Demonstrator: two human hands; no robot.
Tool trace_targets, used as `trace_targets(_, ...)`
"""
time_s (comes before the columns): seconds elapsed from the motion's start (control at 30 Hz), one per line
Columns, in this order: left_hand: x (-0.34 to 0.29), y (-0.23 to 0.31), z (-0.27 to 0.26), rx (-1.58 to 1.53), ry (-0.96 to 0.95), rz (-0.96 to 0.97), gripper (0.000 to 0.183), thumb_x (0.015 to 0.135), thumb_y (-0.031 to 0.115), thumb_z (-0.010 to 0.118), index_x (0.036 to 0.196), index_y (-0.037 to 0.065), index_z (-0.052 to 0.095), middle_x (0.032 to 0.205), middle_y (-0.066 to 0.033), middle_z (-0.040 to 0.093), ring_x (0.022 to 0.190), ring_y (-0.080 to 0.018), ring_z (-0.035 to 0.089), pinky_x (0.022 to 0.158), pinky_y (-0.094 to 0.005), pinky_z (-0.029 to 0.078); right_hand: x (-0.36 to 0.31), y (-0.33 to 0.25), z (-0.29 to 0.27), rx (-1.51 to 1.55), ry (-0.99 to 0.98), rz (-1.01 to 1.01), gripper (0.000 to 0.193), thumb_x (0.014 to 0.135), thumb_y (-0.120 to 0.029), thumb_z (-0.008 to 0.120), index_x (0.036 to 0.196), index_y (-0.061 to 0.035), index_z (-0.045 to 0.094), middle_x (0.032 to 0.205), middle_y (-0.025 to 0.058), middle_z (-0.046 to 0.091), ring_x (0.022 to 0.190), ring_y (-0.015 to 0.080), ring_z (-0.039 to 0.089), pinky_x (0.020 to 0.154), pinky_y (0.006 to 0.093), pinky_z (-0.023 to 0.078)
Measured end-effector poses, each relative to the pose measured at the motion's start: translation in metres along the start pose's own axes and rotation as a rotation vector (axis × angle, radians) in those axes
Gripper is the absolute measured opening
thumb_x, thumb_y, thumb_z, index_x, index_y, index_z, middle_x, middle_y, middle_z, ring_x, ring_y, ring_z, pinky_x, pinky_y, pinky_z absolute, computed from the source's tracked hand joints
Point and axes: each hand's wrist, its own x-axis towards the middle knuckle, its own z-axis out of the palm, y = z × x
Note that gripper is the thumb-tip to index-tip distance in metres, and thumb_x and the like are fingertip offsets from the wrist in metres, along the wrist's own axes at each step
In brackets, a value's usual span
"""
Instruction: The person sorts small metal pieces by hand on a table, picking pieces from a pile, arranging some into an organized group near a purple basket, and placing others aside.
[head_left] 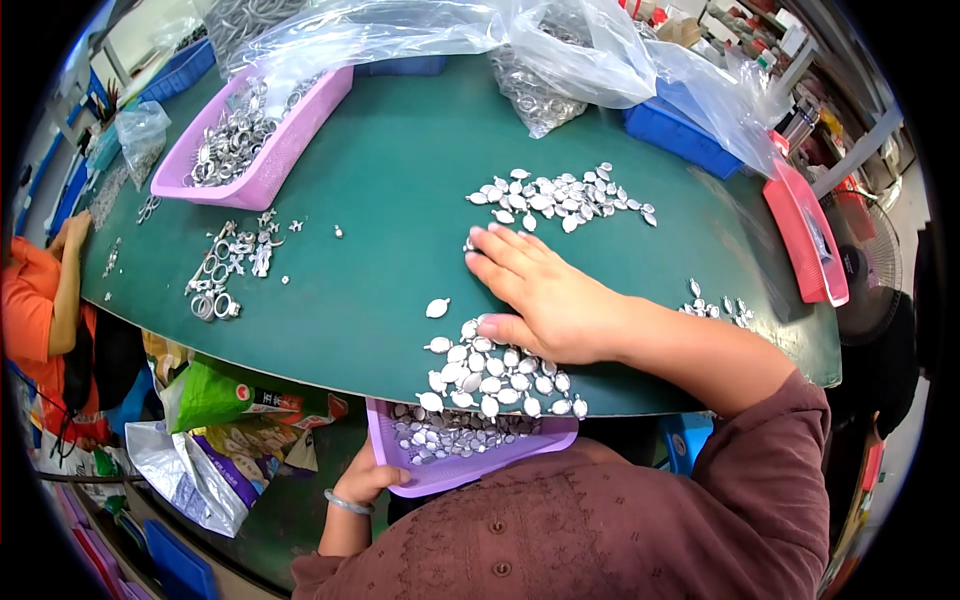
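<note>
At the table's near edge a purple plastic basket (408, 488), partly filled with small silver oval metal pieces, hangs below the tabletop. My left hand (366, 477) grips its left side, thumb over the rim and the other fingers hidden. Palm down over the green table (370, 220), my right hand (560, 300) stretches its fingers out flat. Its thumb touches a pile of silver oval pieces (490, 372) at the edge above the basket. One piece peeks out by its fingertips. Beyond them lies another group of oval pieces (570, 198); a single oval piece (437, 308) sits left of the thumb.
Assorted silver castings (230, 260) lie left, below a pink basket (255, 180) of metal parts. Clear plastic bags (545, 85) and a blue tray (690, 135) stand at the back. A red basket (800, 240) is right. Another person in orange (40, 310) sits far left.
</note>
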Motion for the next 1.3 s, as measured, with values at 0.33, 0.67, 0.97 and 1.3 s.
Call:
trace_targets(0.33,0.006,-0.003,-0.009,0.005,-0.049,-0.015,0.082,0.054,0.008,0.064,0.128,-0.004,0.03,0.114,-0.0097,0.049,0.103,-0.0207,0.048,0.09,-0.0317,0.039,0.014,0.06,-0.017,-0.063,0.251,0.031,0.03,0.079,-0.01,0.058,0.109,-0.0056,0.056,0.115,0.014,0.051,0.109,0.0306,0.046,0.093,0.0404,0.036)
trace_targets(0.67,0.007,-0.001,-0.01,-0.012,-0.101,-0.034,0.092,0.055,0.005,0.063,0.134,-0.004,0.017,0.119,-0.01,0.044,0.106,-0.0203,0.046,0.092,-0.032,0.038,0.011,0.054,-0.027,0.015,0.177,0.025,0.019,0.074,-0.008,0.062,0.093,-0.0086,0.063,0.113,0.0097,0.052,0.111,0.0282,0.044,0.093,0.0417,0.033)
trace_targets(0.97,0.005,-0.001,-0.009,0.003,-0.095,-0.048,0.093,0.055,0.007,0.063,0.135,-0.003,0.015,0.119,-0.01,0.044,0.107,-0.0204,0.046,0.093,-0.0323,0.037,0.024,0.044,-0.012,0.003,0.244,-0.107,0.011,0.073,-0.012,0.066,0.083,-0.0082,0.062,0.114,0.0084,0.051,0.111,0.0326,0.042,0.091,0.0461,0.033)
trace_targets(1.3,0.003,0.0,-0.007,0.02,-0.091,-0.066,0.088,0.055,0.008,0.063,0.132,-0.005,0.022,0.118,-0.0099,0.045,0.107,-0.0208,0.046,0.093,-0.0325,0.037,0.02,0.056,-0.04,0.029,0.226,0.07,0.008,0.078,-0.002,0.055,0.083,-0.0022,0.061,0.091,0.0091,0.057,0.092,0.0266,0.05,0.079,0.0348,0.041)
